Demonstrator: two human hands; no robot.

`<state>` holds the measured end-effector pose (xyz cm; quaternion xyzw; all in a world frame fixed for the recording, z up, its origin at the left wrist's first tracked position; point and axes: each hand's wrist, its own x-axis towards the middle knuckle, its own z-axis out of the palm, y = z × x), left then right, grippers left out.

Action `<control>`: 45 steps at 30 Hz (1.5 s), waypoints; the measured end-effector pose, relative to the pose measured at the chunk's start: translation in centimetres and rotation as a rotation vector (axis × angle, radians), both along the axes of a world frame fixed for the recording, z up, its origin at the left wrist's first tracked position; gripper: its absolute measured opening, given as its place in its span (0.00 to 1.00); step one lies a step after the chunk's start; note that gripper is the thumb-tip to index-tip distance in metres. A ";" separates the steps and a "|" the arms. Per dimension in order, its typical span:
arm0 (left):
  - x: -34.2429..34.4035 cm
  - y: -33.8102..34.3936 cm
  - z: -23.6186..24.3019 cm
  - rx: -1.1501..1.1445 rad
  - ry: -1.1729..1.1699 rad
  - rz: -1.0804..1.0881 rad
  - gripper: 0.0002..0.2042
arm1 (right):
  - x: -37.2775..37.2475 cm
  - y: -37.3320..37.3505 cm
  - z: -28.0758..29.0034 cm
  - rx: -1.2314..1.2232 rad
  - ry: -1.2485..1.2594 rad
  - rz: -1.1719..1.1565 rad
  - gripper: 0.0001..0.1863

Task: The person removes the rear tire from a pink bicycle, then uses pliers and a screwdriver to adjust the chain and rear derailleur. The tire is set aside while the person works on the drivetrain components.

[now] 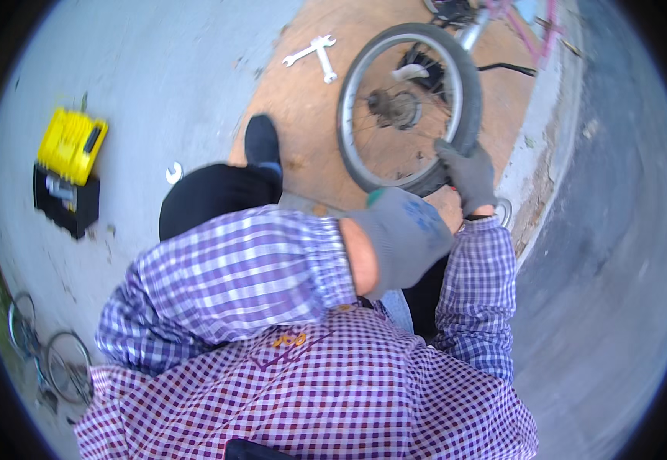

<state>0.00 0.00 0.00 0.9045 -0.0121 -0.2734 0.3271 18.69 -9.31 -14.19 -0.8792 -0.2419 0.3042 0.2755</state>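
A bicycle wheel with a dark tyre, silver rim and greasy hub lies in front of me. My right hand, in a grey glove, grips the near right side of its tyre, with fingers reaching over to the rim. Close to the tyre's near edge is my left hand, also gloved in grey with a green fingertip. It is closed, and its back hides whatever the fingers hold. A small red bit shows between the hands, too little to name. Beyond the wheel is part of a pink bicycle frame.
Two crossed wrenches lie left of the wheel on the brown ground. Another wrench lies by my knee. Farther left stands an open toolbox with a yellow lid. A bicycle is at the lower left. A low kerb runs along the right.
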 end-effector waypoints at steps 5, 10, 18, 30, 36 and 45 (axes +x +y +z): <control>2.5 0.4 2.9 0.085 -0.144 0.312 0.13 | 2.7 0.0 3.0 -0.005 -0.101 0.105 0.36; 4.7 2.2 2.3 0.214 -0.066 0.398 0.17 | 1.9 0.1 6.0 -0.018 -0.048 0.096 0.39; 8.2 8.2 -2.0 0.010 -0.225 0.899 0.39 | 1.0 1.1 11.9 -0.077 0.079 0.320 0.35; 6.1 11.0 -6.9 0.281 -0.091 1.139 0.42 | -4.8 2.8 11.2 -0.092 -0.006 0.785 0.24; 1.8 15.6 -9.0 0.412 -0.082 1.192 0.38 | -8.0 4.1 11.3 -0.045 0.004 0.911 0.19; -1.3 17.9 -12.7 0.222 -0.307 1.548 0.38 | -8.4 3.6 9.8 -0.112 0.021 1.104 0.24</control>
